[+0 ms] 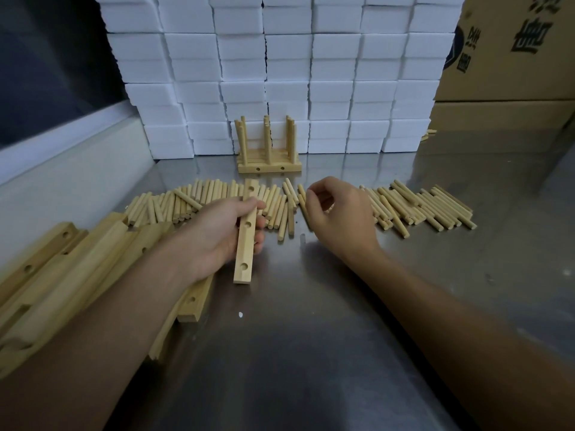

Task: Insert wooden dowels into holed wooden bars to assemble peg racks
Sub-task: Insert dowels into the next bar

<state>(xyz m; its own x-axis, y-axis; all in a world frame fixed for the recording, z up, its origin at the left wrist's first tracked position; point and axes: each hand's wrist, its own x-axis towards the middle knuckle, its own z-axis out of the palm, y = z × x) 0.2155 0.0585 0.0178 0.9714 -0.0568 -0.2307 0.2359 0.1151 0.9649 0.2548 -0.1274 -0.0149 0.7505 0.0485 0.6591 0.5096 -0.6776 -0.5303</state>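
Your left hand grips the bar holes-up for pegging; right hand, fingers curled and holding nothing, hovers over the dowels.

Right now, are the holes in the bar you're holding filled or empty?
Empty. The bar in the left hand shows three open holes and no dowel in any; a fourth cannot be ruled out under the fingers.

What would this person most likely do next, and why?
Probably pinch a dowel from the row with the right hand and push it into a hole: the left hand grips a holed bar whose three visible holes are empty, and the right hand's curled fingers hover over the dowels.
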